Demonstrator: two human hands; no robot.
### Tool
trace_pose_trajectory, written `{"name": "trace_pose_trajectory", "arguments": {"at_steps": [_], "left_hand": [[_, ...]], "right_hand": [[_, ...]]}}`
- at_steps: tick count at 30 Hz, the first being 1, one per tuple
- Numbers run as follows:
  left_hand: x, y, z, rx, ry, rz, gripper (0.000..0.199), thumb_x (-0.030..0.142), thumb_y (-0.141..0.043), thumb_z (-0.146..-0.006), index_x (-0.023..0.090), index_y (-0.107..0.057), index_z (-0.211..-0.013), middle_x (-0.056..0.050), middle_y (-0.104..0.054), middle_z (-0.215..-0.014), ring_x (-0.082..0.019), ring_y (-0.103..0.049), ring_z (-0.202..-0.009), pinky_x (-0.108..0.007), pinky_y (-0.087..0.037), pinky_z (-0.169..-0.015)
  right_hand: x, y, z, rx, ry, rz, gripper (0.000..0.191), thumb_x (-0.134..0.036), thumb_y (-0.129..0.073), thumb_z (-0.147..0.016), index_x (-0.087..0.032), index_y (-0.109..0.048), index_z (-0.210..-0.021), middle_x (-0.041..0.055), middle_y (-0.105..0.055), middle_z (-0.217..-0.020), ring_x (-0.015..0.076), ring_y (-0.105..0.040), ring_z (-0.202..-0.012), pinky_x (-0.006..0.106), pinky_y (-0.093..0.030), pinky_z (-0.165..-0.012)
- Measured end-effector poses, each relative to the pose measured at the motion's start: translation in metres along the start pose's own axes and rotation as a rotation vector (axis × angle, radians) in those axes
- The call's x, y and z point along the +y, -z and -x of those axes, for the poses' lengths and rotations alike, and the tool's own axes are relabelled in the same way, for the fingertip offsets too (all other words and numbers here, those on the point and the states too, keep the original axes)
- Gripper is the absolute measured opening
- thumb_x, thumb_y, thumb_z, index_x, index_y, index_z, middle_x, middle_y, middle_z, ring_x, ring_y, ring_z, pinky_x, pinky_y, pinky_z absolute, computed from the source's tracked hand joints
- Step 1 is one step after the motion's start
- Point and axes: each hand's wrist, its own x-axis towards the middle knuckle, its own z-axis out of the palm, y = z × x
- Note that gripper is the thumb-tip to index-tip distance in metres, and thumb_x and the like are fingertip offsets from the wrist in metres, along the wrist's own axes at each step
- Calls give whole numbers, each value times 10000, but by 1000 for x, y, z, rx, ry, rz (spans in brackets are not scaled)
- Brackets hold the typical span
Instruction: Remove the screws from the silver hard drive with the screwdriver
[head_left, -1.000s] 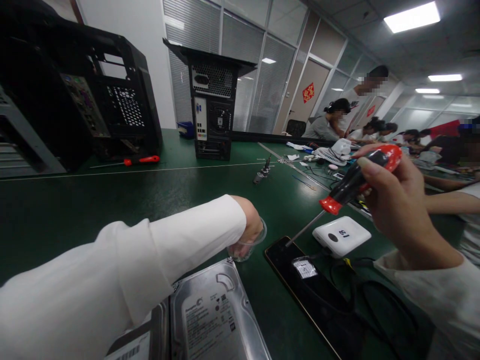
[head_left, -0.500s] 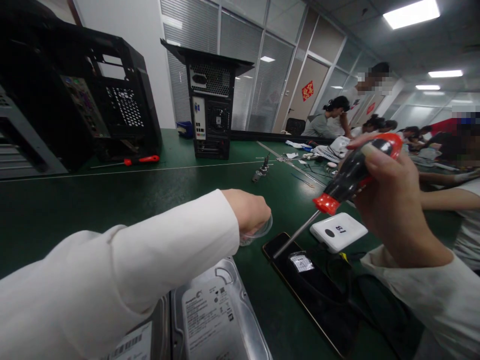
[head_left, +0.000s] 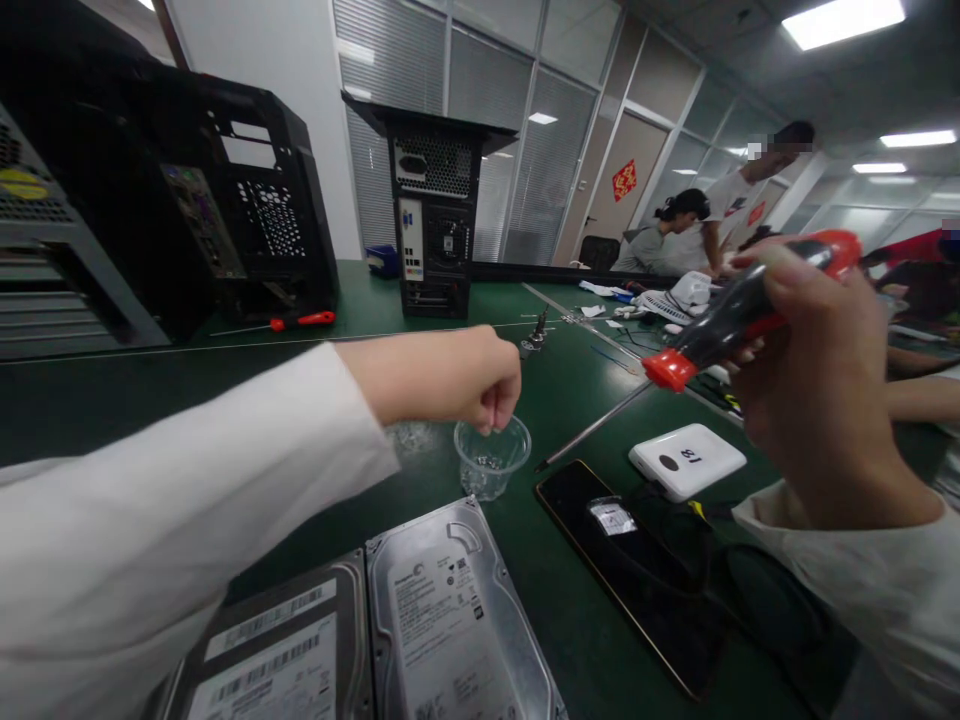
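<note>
Left hand (head_left: 480,385) is hovering with fingertips pinched over the clear plastic cup (head_left: 491,455), mid-worktop beside the hard drive (head_left: 457,610). Cup looks light, thin, tippable; best held by its rim. Right hand (head_left: 817,400) is gripping the screwdriver (head_left: 742,310) by its handle.

A small clear plastic cup (head_left: 491,458) stands upright and open on the green mat, just beyond the far edge of the hard drives; a few tiny metal bits, too small to tell apart, lie at its bottom; the left hand (head_left: 480,385) hangs closed just above its rim, fingertips pinched together; a screwdriver (head_left: 697,345) with a black-and-red handle and a thin steel shaft slants down leftward, its tip near the cup's right side, its handle gripped in the right hand (head_left: 814,395).
</note>
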Motion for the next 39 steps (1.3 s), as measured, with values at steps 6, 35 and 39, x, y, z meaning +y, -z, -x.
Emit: {"name": "trace_pose_trajectory", "arguments": {"at_steps": [6,35,39], "left_hand": [[0,-31,94,91,189,806,145,251,-638,-667,142,-681,-753,15,-685,-669,-117,-628,-590,-142,-443,-534],[43,-133,85,220,-83,545,122,53,-652,-777,160,-701,-809,-14,-642,-788,-109,-573,-693,-188,-423,-669],[36,-133,82,241,-37,556,108,44,-653,-766,148,-677,-777,-13,-637,-790,-117,-577,-713,-194,-426,-653]], "right_hand": [[-23,15,26,-37,-105,19,215,-293,-655,-628,-203,-572,-805,13,-357,-695,125,-390,-570,234,-301,-417],[-2,17,93,-416,-130,167,252,-438,-631,-814,-252,-556,-967,-2,-472,-800,111,-471,-597,194,-426,-466],[-1,16,91,-414,-121,162,250,-426,-634,-815,-247,-557,-972,-2,-470,-798,106,-471,-592,185,-425,-459]]}}
